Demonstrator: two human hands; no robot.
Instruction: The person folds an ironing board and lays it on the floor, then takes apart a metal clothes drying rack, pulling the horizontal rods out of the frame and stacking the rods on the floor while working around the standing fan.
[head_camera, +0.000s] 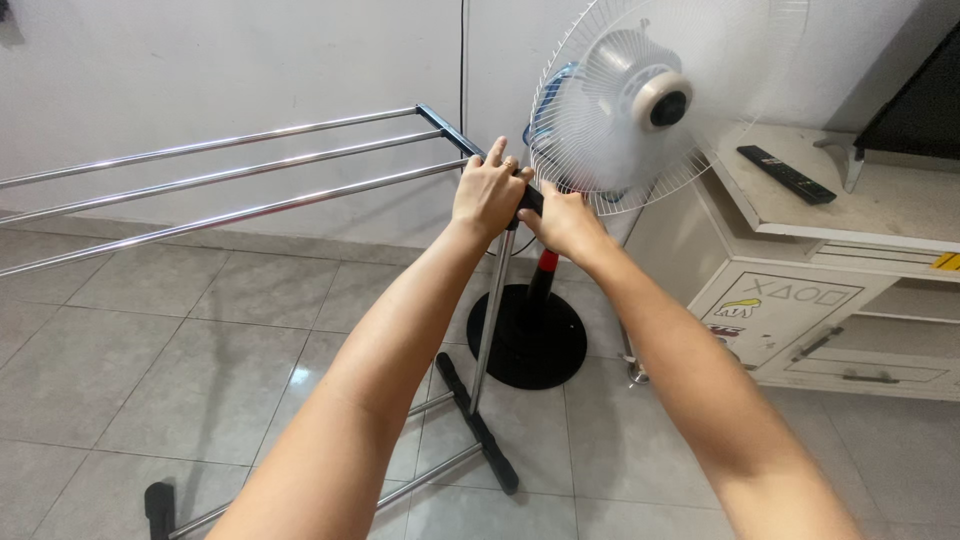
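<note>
**A:** What are the fingers doing?

**B:** The left hand (488, 192) has its fingers (497, 152) curled shut over the top end bar of a metal drying rack (230, 180), right at the corner where the bar meets the upright pole. The right hand (565, 218) sits just beside it, touching it, its fingers wrapped around the same dark end piece from the other side. Both hands are closed and gripping the rack.

**A:** And how does the rack look?

**B:** Three shiny chrome rails run away from the left fingers toward the left edge of the view, roughly parallel and rising a little toward the hands. The end bar joining them is dark, blue-black. Straight below the fingers a chrome pole (490, 320) drops to a black foot bar (478, 425) lying on the floor, with two more chrome rails leading from it to a second black foot at the lower left. The rack stands upright on the floor.

**A:** What lies beyond the fingers?

**B:** Just behind the right hand stands a pedestal fan (645, 100) with a white wire grille, a red and black stem and a round black base (528, 340) near the rack's pole. Farther right of the fingers is a cream cabinet (800, 300) with stickers on its door; a black remote control (786, 174) lies on its top surface. The floor (150, 340) is pale grey tile and a white wall (250, 60) rises behind the rails.
</note>
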